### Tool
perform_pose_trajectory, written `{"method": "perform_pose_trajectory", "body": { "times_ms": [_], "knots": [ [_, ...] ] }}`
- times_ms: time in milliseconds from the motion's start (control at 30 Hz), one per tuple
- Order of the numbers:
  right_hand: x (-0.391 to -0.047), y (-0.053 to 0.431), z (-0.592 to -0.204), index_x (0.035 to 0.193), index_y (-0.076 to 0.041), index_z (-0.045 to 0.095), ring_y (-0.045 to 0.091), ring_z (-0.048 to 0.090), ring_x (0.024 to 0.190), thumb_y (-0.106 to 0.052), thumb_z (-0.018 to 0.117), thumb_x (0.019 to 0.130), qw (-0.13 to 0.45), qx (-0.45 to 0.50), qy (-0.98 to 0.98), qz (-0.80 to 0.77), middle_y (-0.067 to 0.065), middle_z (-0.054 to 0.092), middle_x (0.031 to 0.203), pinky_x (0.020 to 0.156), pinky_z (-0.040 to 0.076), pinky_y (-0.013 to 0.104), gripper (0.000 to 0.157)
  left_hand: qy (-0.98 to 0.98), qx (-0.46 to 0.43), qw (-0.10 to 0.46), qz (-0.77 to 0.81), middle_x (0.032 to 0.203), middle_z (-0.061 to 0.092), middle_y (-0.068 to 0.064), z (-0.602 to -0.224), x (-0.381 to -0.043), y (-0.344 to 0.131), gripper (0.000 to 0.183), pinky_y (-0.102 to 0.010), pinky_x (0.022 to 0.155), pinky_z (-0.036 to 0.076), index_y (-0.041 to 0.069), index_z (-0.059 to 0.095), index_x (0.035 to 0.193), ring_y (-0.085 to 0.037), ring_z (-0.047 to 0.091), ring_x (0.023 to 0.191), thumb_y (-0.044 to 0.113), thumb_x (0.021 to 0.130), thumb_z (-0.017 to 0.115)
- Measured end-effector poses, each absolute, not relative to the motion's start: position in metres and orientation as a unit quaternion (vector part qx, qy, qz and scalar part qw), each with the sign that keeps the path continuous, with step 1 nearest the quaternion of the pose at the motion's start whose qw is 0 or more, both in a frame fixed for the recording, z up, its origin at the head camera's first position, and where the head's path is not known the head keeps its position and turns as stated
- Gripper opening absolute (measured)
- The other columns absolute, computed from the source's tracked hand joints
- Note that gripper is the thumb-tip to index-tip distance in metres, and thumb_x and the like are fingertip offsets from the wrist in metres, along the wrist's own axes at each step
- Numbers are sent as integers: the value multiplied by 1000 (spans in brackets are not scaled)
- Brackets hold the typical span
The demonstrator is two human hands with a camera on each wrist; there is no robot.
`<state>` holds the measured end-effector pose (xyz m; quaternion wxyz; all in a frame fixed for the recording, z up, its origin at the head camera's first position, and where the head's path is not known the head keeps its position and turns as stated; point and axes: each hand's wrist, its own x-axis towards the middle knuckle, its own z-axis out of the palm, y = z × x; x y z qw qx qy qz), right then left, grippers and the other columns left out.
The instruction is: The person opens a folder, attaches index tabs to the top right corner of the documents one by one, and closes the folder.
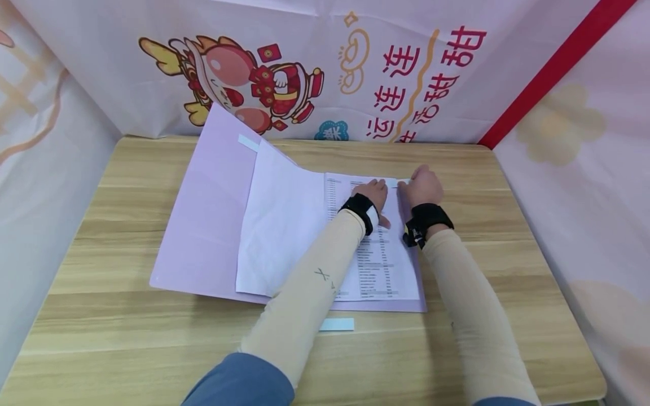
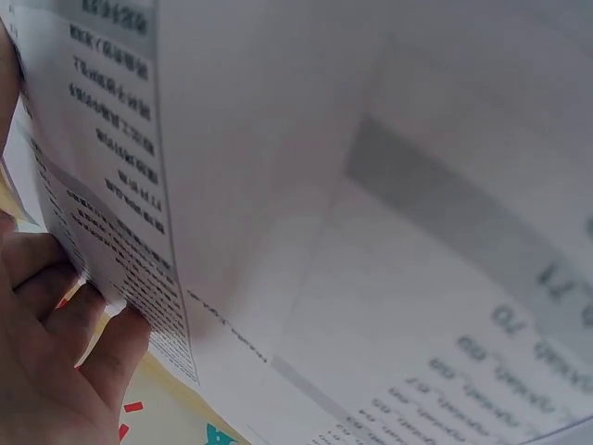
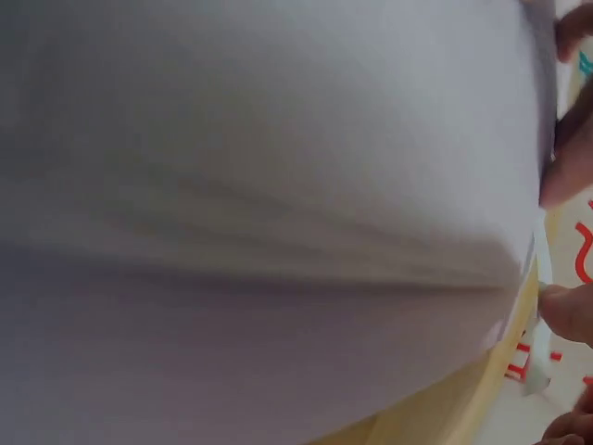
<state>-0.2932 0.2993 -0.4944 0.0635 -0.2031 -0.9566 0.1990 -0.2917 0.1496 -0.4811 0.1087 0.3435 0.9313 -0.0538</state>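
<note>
A lilac folder (image 1: 200, 237) lies opened out, its left cover raised off the table. White sheets fill it: a blank side (image 1: 281, 220) on the left and a printed list (image 1: 376, 276) on the right. My left hand (image 1: 373, 194) rests on the list near its top edge, and its fingers (image 2: 116, 357) extend over the paper in the left wrist view. At the folder's top right corner, my right hand (image 1: 425, 189) pinches a pale strip (image 3: 539, 357), with the thumb against it. Part of that strip (image 1: 391, 182) shows between the hands.
Another pale blue strip (image 1: 249, 142) is on the folder's left cover. A similar strip (image 1: 337, 324) lies on the wooden table (image 1: 101, 338) in front of the folder. A printed cloth (image 1: 304, 34) hangs behind the table, with more cloth at both sides.
</note>
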Motion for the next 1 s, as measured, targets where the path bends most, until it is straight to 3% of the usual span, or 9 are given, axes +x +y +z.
{"method": "perform_pose_trajectory", "body": {
  "times_ms": [133, 333, 567, 1000],
  "knots": [
    [-294, 291, -496, 93, -8, 54, 33, 60, 84, -31, 69, 94, 38, -185, -966, 177, 13, 63, 89, 70, 44, 44, 27, 933, 341, 106, -50, 145, 48, -2, -477, -287, 146, 101, -29, 96, 52, 9, 44, 152, -15, 48, 130, 71, 78, 74],
    [-297, 284, -498, 94, -5, 61, 34, 63, 89, -28, 61, 99, 0, -169, -968, 187, 15, 67, 94, 75, 47, 45, 24, 934, 344, 90, -41, 145, 51, -3, -466, -278, 140, 96, -29, 97, 51, 9, 49, 149, -16, 50, 128, 68, 78, 75],
    [-300, 287, -499, 99, -3, 61, 35, 62, 96, -30, 58, 102, -22, -166, -963, 213, 17, 67, 102, 85, 48, 46, 27, 931, 351, 95, -32, 153, 46, -4, -460, -276, 137, 96, -28, 102, 48, 7, 45, 152, -17, 46, 135, 64, 82, 76],
    [-305, 299, -506, 92, 0, 59, 37, 59, 94, -24, 56, 102, 8, -177, -946, 270, 18, 62, 96, 85, 47, 47, 27, 930, 356, 93, -18, 148, 48, -7, -463, -278, 137, 94, -28, 103, 47, 5, 47, 149, -19, 48, 134, 64, 82, 75]
  ]
}}
